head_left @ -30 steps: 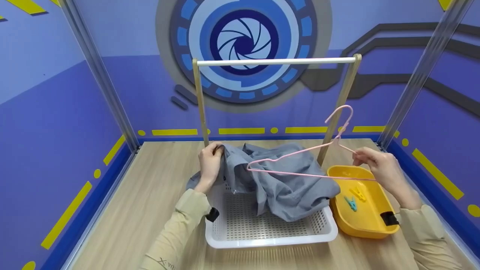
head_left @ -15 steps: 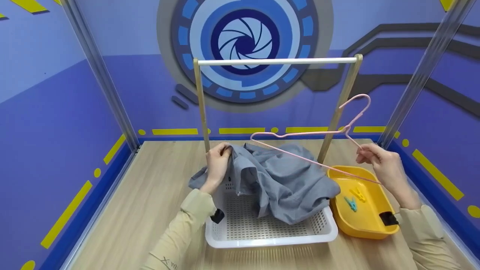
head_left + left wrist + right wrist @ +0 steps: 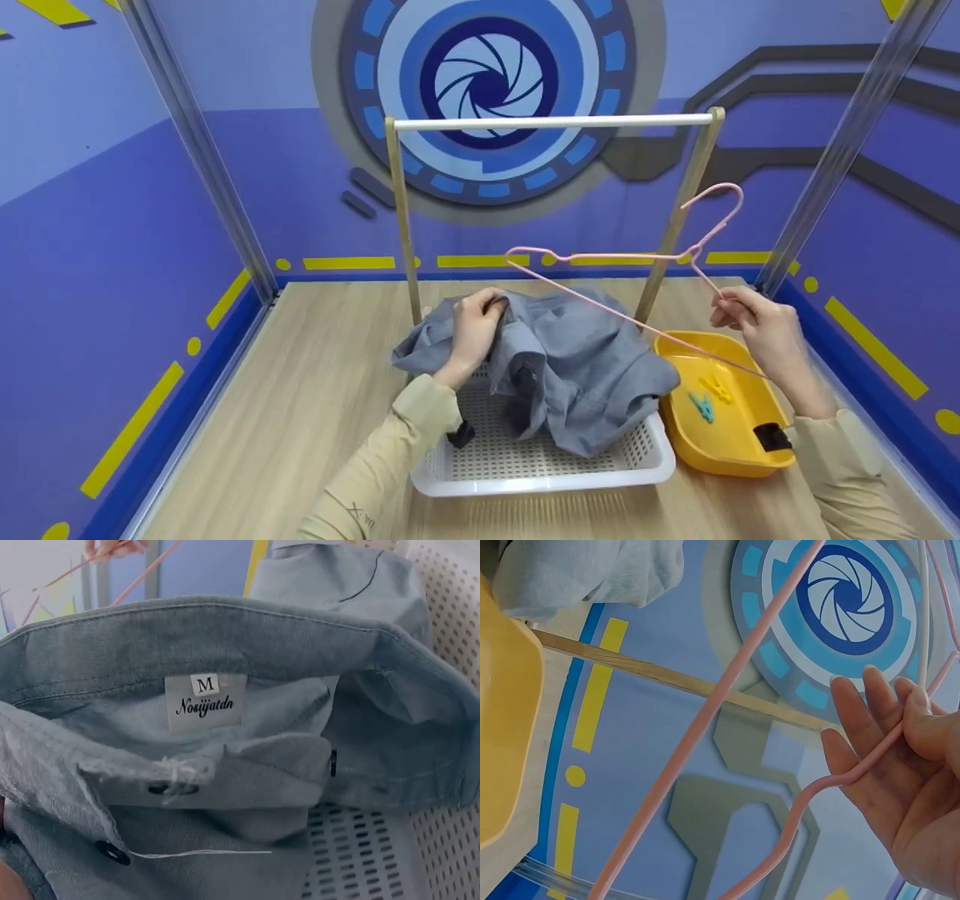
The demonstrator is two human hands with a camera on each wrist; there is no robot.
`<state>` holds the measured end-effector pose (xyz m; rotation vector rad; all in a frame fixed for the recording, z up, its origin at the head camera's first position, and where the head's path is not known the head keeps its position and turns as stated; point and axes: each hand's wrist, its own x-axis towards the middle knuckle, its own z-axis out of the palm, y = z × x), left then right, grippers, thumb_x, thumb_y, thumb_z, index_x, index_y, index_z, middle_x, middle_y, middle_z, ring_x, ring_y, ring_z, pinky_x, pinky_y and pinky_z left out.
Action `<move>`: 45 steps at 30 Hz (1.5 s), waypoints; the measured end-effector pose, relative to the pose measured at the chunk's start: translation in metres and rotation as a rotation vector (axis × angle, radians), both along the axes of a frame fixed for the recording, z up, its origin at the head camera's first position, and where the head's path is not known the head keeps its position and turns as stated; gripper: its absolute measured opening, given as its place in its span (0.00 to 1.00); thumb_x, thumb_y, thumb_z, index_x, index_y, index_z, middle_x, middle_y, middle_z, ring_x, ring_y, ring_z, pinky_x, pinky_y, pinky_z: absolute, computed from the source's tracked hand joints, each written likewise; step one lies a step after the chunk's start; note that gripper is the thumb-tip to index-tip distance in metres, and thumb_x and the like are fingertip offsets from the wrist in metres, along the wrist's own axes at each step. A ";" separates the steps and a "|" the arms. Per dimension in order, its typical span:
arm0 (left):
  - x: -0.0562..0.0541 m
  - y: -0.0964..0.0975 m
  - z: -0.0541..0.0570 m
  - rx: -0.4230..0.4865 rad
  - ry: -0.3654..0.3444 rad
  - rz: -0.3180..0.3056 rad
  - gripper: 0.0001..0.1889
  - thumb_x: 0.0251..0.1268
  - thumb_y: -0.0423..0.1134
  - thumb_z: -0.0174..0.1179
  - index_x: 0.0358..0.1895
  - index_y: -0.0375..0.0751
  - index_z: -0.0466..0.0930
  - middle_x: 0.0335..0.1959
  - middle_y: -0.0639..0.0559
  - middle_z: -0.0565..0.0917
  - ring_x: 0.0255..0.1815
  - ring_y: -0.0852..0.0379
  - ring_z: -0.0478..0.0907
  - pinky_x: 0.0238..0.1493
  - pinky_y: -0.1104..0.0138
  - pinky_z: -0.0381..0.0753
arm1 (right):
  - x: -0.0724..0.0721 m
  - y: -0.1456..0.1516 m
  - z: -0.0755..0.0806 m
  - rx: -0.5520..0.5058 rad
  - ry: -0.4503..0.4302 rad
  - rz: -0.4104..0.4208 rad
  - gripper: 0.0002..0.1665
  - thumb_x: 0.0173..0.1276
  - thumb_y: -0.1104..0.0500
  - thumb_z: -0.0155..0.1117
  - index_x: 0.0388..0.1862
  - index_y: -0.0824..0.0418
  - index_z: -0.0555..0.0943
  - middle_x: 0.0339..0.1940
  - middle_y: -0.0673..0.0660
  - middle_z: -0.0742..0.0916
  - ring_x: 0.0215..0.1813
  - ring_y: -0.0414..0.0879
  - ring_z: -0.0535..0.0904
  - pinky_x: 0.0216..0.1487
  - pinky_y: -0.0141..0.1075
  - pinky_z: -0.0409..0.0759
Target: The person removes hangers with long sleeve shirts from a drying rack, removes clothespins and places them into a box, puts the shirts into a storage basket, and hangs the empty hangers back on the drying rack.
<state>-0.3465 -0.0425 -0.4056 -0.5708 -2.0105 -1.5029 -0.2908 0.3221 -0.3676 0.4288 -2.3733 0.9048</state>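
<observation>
My left hand (image 3: 474, 330) pinches the edge of a grey-blue shirt (image 3: 577, 360) bunched over a white basket (image 3: 555, 486). In the left wrist view the collar gapes, with a white size label (image 3: 206, 709) inside, dark buttons (image 3: 112, 852) and a loose white thread (image 3: 210, 853). Of the left hand only a bit shows at that view's lower left corner. My right hand (image 3: 765, 330) holds a pink hanger (image 3: 615, 256) by one shoulder, between thumb and fingers. The hook points up and the far end reaches above the shirt.
Behind the basket stands a rack with wooden posts and a white rail (image 3: 555, 123). To the basket's right is a yellow tray (image 3: 739, 442) holding a yellow clothespin (image 3: 716, 388) and a teal clothespin (image 3: 703, 407). Printed walls enclose the wooden table (image 3: 300, 405).
The left hand has moved right with the shirt's edge, and the cloth bunches more toward the middle. The hanger has risen and tilted, its far end now above the shirt.
</observation>
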 end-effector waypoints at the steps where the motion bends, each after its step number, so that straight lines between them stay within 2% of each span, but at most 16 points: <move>1: 0.000 0.003 -0.001 -0.008 -0.006 -0.010 0.05 0.58 0.27 0.59 0.29 0.37 0.82 0.22 0.55 0.79 0.21 0.61 0.71 0.26 0.68 0.69 | 0.000 0.000 0.000 0.000 0.004 -0.001 0.07 0.64 0.70 0.54 0.39 0.66 0.78 0.24 0.55 0.82 0.27 0.43 0.79 0.34 0.22 0.73; 9: 0.002 0.027 -0.014 -0.068 -0.048 -0.081 0.05 0.60 0.30 0.58 0.29 0.40 0.83 0.25 0.57 0.80 0.25 0.63 0.74 0.29 0.69 0.72 | -0.001 -0.001 -0.002 -0.002 0.023 0.001 0.08 0.63 0.72 0.55 0.38 0.66 0.78 0.24 0.56 0.82 0.26 0.44 0.79 0.32 0.21 0.72; 16: 0.002 0.042 -0.022 -0.114 -0.109 -0.170 0.06 0.60 0.30 0.58 0.27 0.39 0.81 0.21 0.58 0.78 0.21 0.63 0.70 0.25 0.70 0.68 | 0.000 -0.001 -0.003 -0.017 -0.002 0.000 0.07 0.64 0.71 0.54 0.39 0.66 0.78 0.26 0.56 0.82 0.27 0.44 0.79 0.34 0.21 0.72; 23: -0.002 0.051 -0.027 -0.165 -0.119 -0.195 0.05 0.59 0.30 0.59 0.26 0.39 0.81 0.21 0.58 0.78 0.21 0.64 0.69 0.25 0.71 0.68 | -0.001 -0.001 -0.004 -0.030 -0.018 -0.004 0.07 0.64 0.70 0.54 0.39 0.66 0.78 0.26 0.56 0.82 0.27 0.44 0.79 0.33 0.21 0.72; 25: -0.002 0.054 -0.029 -0.213 -0.139 -0.209 0.06 0.59 0.31 0.59 0.25 0.40 0.81 0.20 0.58 0.77 0.20 0.64 0.68 0.25 0.72 0.68 | -0.001 -0.002 -0.003 -0.028 -0.022 -0.005 0.07 0.64 0.70 0.54 0.39 0.66 0.78 0.25 0.56 0.82 0.27 0.44 0.79 0.33 0.21 0.72; 28: -0.001 0.058 -0.034 -0.339 -0.159 -0.231 0.06 0.58 0.31 0.60 0.24 0.40 0.80 0.19 0.58 0.76 0.20 0.64 0.69 0.26 0.73 0.67 | -0.001 -0.002 -0.004 -0.026 -0.023 -0.007 0.08 0.64 0.71 0.54 0.40 0.67 0.78 0.25 0.56 0.82 0.27 0.45 0.79 0.33 0.20 0.72; 34: 0.004 0.069 -0.044 -0.558 -0.184 -0.333 0.05 0.57 0.32 0.61 0.26 0.40 0.82 0.21 0.58 0.78 0.21 0.65 0.70 0.27 0.76 0.67 | -0.001 -0.004 -0.005 -0.029 -0.006 0.000 0.07 0.64 0.71 0.54 0.38 0.66 0.78 0.24 0.56 0.82 0.26 0.48 0.79 0.32 0.23 0.74; 38: 0.004 0.079 -0.050 -0.667 -0.154 -0.363 0.04 0.56 0.32 0.62 0.25 0.40 0.82 0.22 0.57 0.79 0.22 0.65 0.71 0.28 0.77 0.68 | -0.001 -0.005 -0.004 -0.034 -0.013 -0.004 0.07 0.64 0.70 0.54 0.38 0.66 0.78 0.25 0.56 0.82 0.27 0.47 0.79 0.33 0.24 0.74; 45: 0.004 0.092 -0.060 -0.844 -0.099 -0.376 0.03 0.55 0.35 0.62 0.26 0.43 0.83 0.23 0.58 0.80 0.25 0.65 0.74 0.29 0.77 0.69 | -0.002 -0.005 -0.003 -0.016 -0.019 0.000 0.07 0.64 0.70 0.54 0.39 0.66 0.78 0.25 0.55 0.82 0.27 0.44 0.79 0.33 0.21 0.73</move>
